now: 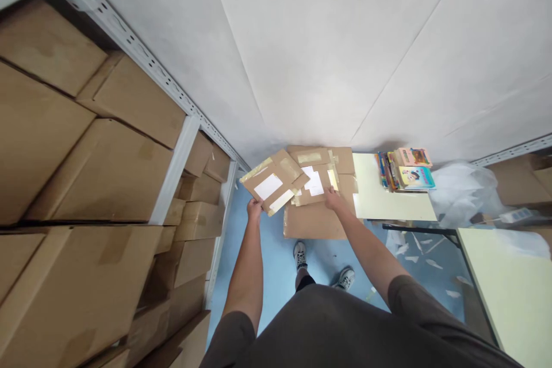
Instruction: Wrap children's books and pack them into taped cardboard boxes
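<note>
My left hand is closed on the lower edge of a flat cardboard piece with white labels and strips of tape, held at a tilt. My right hand has its fingers closed at the right side of a second taped cardboard piece, which also bears white labels. The left piece overlaps the second one's left edge. Under both lies a larger brown cardboard box, its top mostly covered.
Tall metal shelving full of cardboard boxes stands on the left. To the right, a pale table carries stacked books beside clear plastic wrap. Paper scraps litter the blue floor near another pale table.
</note>
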Demonstrator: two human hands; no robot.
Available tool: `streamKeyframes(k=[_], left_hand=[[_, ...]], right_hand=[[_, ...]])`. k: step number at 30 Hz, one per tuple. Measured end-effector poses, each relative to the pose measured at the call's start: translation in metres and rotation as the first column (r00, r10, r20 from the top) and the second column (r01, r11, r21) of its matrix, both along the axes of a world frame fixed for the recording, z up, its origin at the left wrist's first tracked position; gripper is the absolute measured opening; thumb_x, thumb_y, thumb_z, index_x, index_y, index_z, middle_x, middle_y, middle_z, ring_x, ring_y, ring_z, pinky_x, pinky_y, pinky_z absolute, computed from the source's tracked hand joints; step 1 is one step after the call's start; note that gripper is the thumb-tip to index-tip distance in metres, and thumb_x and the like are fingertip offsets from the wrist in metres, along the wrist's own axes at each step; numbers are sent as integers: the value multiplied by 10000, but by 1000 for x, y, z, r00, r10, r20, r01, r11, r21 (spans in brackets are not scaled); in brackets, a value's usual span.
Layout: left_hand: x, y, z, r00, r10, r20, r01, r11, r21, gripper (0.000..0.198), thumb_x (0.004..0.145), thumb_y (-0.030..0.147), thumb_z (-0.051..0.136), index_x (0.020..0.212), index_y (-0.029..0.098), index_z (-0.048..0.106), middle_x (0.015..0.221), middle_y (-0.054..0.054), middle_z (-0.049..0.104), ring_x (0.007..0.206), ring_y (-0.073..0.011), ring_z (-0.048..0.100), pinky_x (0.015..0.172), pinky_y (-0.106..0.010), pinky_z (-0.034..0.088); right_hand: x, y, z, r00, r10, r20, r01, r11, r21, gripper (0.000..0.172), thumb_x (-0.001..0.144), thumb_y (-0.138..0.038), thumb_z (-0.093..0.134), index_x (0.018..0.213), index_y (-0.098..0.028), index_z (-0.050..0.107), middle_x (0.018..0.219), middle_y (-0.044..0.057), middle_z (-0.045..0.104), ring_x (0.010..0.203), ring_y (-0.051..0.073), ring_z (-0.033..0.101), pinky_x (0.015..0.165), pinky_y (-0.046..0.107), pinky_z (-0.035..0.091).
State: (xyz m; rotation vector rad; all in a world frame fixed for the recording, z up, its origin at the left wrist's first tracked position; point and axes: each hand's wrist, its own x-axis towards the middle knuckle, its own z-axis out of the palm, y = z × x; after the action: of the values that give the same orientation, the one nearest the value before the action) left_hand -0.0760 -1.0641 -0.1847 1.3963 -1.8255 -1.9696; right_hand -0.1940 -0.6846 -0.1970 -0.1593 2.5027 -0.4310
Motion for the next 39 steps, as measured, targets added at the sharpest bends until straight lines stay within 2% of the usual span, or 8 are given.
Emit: streamKeyframes(k=[5, 9, 12, 17, 24, 28, 34, 39], left_hand=[[9, -24, 37, 991, -101, -90, 110, 989, 97, 410, 661, 385, 885, 971, 197, 695, 874, -50, 772, 821, -213, 734, 703, -305, 593], [3, -15, 69, 952, -242, -189, 271, 952, 145, 510, 627, 431, 944, 1015, 189, 719, 945, -73, 799, 823, -215, 743, 699, -300, 592], [-12, 6, 92, 905, -348, -245, 390, 909, 148, 543, 625, 439, 966, 1048, 185, 739, 1007, -91, 812, 851, -221, 752, 717, -302, 596], [-48, 78, 136, 810, -500, -308, 544, 836, 75, 715, 659, 478, 969, 1280, 208, 742, 1132, -114, 822, 948, -252, 769, 810, -336, 608], [-95, 250, 200, 543, -748, -381, 791, 608, -65, 636, 672, 523, 935, 1210, 212, 801, 1294, -129, 778, 1196, -321, 703, 1015, -413, 557], [-115, 373, 222, 293, -870, -396, 912, 379, -157, 641, 658, 436, 939, 1235, 201, 792, 1231, -131, 783, 1179, -302, 691, 1066, -417, 516], [-122, 582, 222, -92, -906, -412, 988, -33, -148, 870, 707, 346, 917, 1514, 221, 618, 1168, -97, 746, 1049, -246, 695, 916, -374, 571], [-93, 739, 195, -152, -926, -347, 988, -150, -34, 784, 657, 225, 905, 1410, 212, 686, 1055, -66, 723, 957, -217, 700, 848, -348, 589]], right_hand=[[1, -2, 15, 973, -208, -102, 161, 925, -345, 678, 914, -257, 582, 1587, -184, 534, 1601, 184, 552, 1489, 355, 501, 1244, 520, 392], [-1, 0, 47, 903, -411, 123, 380, 631, -676, 635, 995, -459, 494, 1601, -269, 512, 1386, 111, 718, 1301, 306, 661, 1098, 501, 545], [-3, 24, 81, 859, -421, 290, 473, 439, -764, 733, 895, -475, 667, 1586, -272, 533, 1221, 90, 770, 1113, 273, 734, 986, 443, 596], [5, 120, 138, 878, -375, 297, 420, 306, -854, 728, 726, -370, 829, 1427, -247, 671, 1069, 51, 773, 948, 220, 728, 878, 371, 597], [75, 313, 194, 807, -498, 317, 434, 136, -891, 638, 693, -382, 874, 1295, -265, 699, 1086, 55, 760, 919, 218, 732, 767, 324, 595], [144, 420, 210, 706, -634, 316, 422, 18, -907, 603, 698, -399, 884, 1257, -272, 696, 1073, 58, 753, 916, 215, 722, 751, 315, 594], [259, 545, 222, 507, -785, 356, 377, -169, -911, 503, 684, -311, 889, 1165, -285, 743, 1012, 31, 757, 876, 199, 708, 736, 310, 595], [327, 609, 207, 241, -883, 404, 358, -306, -882, 434, 659, -293, 796, 1090, -281, 747, 957, 7, 772, 862, 212, 696, 708, 294, 550]])
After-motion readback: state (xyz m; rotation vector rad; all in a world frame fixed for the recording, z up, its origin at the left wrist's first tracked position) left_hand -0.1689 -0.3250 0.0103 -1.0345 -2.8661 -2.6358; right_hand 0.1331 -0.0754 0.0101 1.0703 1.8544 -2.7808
